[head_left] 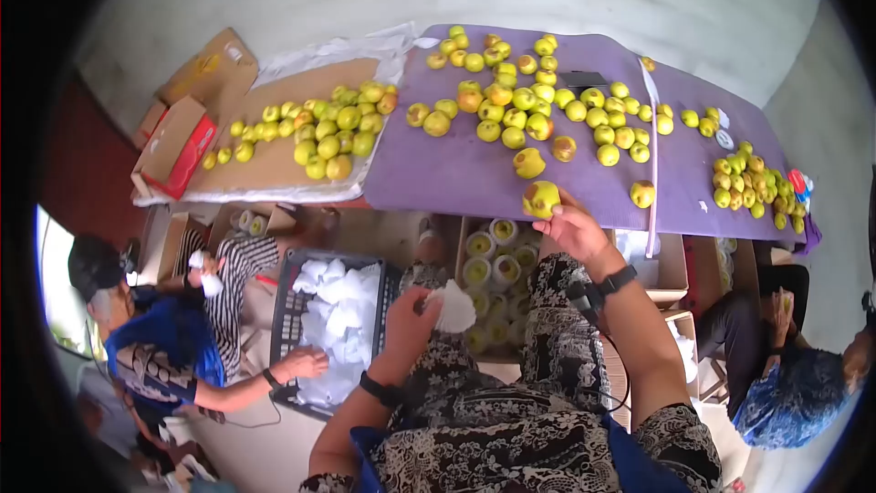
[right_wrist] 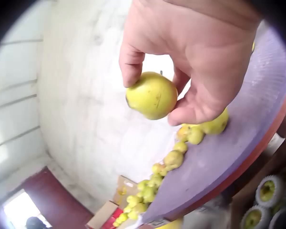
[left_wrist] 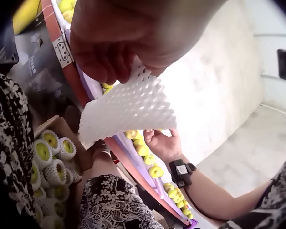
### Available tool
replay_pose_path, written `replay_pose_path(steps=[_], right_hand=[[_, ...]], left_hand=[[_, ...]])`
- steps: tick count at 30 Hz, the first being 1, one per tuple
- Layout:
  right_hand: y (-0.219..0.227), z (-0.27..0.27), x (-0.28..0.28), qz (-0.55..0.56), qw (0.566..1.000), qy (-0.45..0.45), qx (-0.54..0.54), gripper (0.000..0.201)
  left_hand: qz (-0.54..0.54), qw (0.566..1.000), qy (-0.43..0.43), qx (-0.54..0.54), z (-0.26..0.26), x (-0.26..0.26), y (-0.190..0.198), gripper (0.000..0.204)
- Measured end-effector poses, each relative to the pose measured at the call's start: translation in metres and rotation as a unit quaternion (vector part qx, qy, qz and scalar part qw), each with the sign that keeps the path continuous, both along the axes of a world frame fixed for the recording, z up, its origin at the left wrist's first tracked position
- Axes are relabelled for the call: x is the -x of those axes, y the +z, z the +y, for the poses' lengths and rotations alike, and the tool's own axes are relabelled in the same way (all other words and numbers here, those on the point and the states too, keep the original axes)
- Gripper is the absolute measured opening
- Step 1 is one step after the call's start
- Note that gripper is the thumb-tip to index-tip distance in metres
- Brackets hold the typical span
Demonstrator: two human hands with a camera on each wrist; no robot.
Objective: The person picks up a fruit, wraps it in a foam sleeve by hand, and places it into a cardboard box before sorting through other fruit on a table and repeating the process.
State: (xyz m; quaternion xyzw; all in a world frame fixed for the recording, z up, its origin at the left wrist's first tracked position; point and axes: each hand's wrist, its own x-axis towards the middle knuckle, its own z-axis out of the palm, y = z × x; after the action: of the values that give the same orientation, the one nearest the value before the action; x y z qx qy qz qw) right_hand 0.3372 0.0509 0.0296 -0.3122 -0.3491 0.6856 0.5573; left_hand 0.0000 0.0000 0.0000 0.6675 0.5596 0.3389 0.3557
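Observation:
My right hand (head_left: 581, 236) pinches a yellow-green apple (right_wrist: 153, 97) between thumb and fingers, raised over the near edge of the purple-covered table (head_left: 411, 184). In the head view this apple (head_left: 538, 200) shows a brown patch. Lower and to the left, my left hand (head_left: 408, 330) pinches one end of a white foam net sleeve (left_wrist: 128, 109). The sleeve hangs from the fingertips, its wider end spread, in the left wrist view. Below the table, between my legs, a cardboard box holds several apples in foam sleeves (head_left: 505, 269).
Loose apples (head_left: 516, 117) are scattered over the table, with a pile (head_left: 336, 128) on cardboard at left. A dark crate (head_left: 285, 333) of white foam sleeves (head_left: 339, 310) stands at my left. A person (head_left: 173, 347) reaches into it; another person (head_left: 794, 393) sits at right.

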Motion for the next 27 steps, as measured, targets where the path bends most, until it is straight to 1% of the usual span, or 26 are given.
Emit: replay_pose_path(steps=[2, 3, 5, 7, 8, 9, 10, 11, 13, 14, 16, 20, 22, 23, 25, 26, 27], right_hand=[[0.014, -0.018, 0.019, 0.020, 0.998, 0.038, -0.048, 0.072], [0.026, -0.036, 0.042, 0.012, 0.998, 0.050, -0.045, 0.072], [0.034, -0.055, 0.066, -0.092, 0.983, 0.101, -0.121, 0.070], [0.040, -0.071, 0.095, -0.099, 0.978, 0.123, -0.135, 0.068], [0.040, -0.075, 0.104, -0.173, 0.956, 0.135, -0.195, 0.067], [0.040, -0.079, 0.111, -0.244, 0.925, 0.142, -0.253, 0.067], [0.042, -0.082, 0.115, -0.323, 0.889, 0.152, -0.288, 0.066], [0.045, -0.086, 0.119, -0.323, 0.887, 0.153, -0.291, 0.066], [0.052, -0.096, 0.126, -0.421, 0.844, 0.130, -0.306, 0.066], [0.052, -0.098, 0.128, -0.422, 0.842, 0.131, -0.308, 0.066], [0.051, -0.101, 0.131, -0.362, 0.891, 0.133, -0.241, 0.065], [0.058, -0.107, 0.139, -0.382, 0.883, 0.157, -0.224, 0.063], [0.064, -0.112, 0.145, -0.473, 0.821, 0.141, -0.286, 0.065], [0.066, -0.114, 0.148, -0.474, 0.820, 0.142, -0.286, 0.065], [0.069, -0.118, 0.154, -0.488, 0.835, 0.100, -0.233, 0.069], [0.069, -0.119, 0.156, -0.489, 0.835, 0.100, -0.233, 0.069], [0.070, -0.120, 0.159, -0.461, 0.855, 0.087, -0.221, 0.068]], left_hand=[[-0.011, 1.000, 0.008, -0.001, -0.001, -0.015, 0.013, 0.024], [-0.020, 1.000, 0.020, 0.001, -0.011, -0.007, 0.019, 0.024], [-0.015, 1.000, 0.002, -0.019, -0.017, -0.010, 0.027, 0.023], [-0.008, 1.000, 0.010, -0.009, -0.023, -0.006, 0.035, 0.023], [-0.016, 1.000, 0.007, -0.008, -0.026, -0.005, 0.038, 0.023], [-0.023, 1.000, 0.001, -0.007, -0.028, -0.003, 0.040, 0.023], [-0.031, 0.999, 0.004, 0.007, -0.032, -0.001, 0.048, 0.023], [-0.032, 0.999, 0.005, 0.004, -0.034, 0.002, 0.045, 0.023], [-0.111, 0.994, -0.004, 0.002, -0.036, 0.008, 0.039, 0.021], [-0.112, 0.994, -0.002, 0.000, -0.037, 0.013, 0.036, 0.021], [-0.195, 0.976, -0.020, 0.094, -0.042, 0.019, 0.051, 0.019], [-0.223, 0.971, -0.028, 0.086, -0.046, 0.022, 0.062, 0.019], [-0.194, 0.979, -0.044, 0.032, -0.045, 0.021, 0.065, 0.018], [-0.196, 0.979, -0.044, 0.031, -0.044, 0.021, 0.068, 0.018], [-0.126, 0.991, -0.052, -0.014, -0.046, 0.022, 0.079, 0.017], [-0.127, 0.990, -0.052, -0.015, -0.047, 0.021, 0.086, 0.017], [-0.093, 0.993, -0.061, -0.034, -0.049, 0.019, 0.094, 0.016]])
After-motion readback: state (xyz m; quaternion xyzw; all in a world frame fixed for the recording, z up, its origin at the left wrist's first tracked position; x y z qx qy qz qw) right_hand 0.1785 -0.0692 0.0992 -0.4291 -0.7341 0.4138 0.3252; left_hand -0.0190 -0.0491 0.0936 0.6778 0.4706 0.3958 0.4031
